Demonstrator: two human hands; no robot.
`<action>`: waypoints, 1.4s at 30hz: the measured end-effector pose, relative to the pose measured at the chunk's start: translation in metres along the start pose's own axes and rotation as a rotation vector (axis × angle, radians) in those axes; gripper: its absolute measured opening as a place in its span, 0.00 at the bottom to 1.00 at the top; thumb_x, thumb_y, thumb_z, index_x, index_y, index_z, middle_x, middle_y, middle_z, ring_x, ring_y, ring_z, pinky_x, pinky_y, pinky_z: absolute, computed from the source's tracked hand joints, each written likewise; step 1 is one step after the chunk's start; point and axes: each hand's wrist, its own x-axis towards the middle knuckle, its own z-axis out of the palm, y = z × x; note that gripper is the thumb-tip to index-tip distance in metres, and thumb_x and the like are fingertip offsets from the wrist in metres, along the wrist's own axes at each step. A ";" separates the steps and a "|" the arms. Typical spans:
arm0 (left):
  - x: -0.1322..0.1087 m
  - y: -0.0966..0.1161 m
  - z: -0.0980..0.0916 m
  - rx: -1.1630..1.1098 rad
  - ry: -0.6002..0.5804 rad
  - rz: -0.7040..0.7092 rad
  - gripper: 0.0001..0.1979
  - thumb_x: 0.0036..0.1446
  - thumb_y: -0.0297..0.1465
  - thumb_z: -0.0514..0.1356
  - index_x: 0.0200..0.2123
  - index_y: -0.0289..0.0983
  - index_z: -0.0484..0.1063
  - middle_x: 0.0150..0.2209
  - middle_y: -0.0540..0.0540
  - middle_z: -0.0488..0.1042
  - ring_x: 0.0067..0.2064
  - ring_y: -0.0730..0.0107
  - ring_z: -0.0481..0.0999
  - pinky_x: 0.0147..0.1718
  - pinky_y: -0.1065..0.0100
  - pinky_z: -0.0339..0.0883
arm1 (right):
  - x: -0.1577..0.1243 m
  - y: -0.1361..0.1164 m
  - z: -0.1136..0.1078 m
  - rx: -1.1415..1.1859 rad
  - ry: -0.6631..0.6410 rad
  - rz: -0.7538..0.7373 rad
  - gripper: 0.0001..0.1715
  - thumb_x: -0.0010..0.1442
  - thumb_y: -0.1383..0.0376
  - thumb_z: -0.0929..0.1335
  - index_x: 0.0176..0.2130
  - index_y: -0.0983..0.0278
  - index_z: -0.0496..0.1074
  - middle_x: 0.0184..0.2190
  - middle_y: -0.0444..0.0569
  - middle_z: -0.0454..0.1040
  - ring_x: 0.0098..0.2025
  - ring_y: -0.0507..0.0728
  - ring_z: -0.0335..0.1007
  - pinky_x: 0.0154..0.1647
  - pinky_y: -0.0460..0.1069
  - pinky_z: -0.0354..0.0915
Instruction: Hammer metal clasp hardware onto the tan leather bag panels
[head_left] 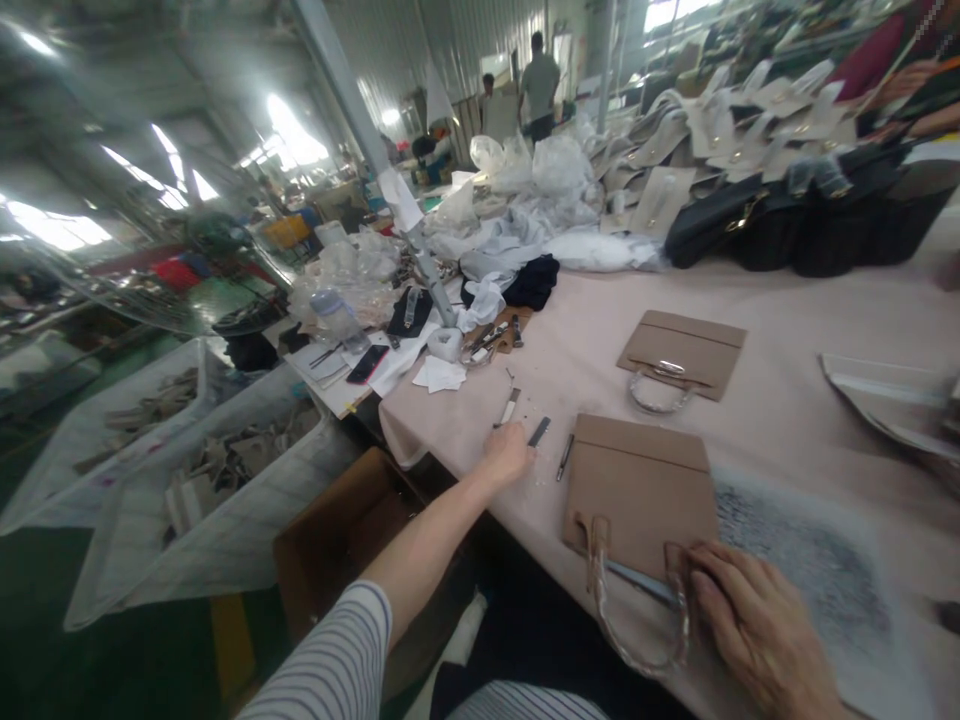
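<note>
A tan handbag (637,485) with a clear-wrapped handle (600,590) lies flat on the pale table (787,400) in front of me. My right hand (757,625) rests on its lower right corner, fingers curled beside the handle's base. My left hand (508,452) is stretched out to the table's near edge. Its fingers close around a small dark flat piece (538,431), and a thin metal tool (510,405) lies just beyond it. A dark pen (564,457) lies between that hand and the bag.
A second tan bag (682,350) lies farther back. Black bags (787,225), tan pieces and white wrapping pile along the far side. A grey sheet (810,560) lies at right. White bins (172,470) and a cardboard box (337,540) stand left of the table. People stand far off.
</note>
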 end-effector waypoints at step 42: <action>-0.071 0.054 0.061 -1.112 -0.179 0.414 0.10 0.54 0.30 0.69 0.38 0.32 0.76 0.34 0.44 0.80 0.34 0.70 0.81 0.37 0.71 0.76 | 0.000 -0.011 -0.004 -0.008 -0.059 0.078 0.08 0.70 0.65 0.65 0.47 0.65 0.71 0.44 0.55 0.74 0.43 0.62 0.67 0.42 0.57 0.62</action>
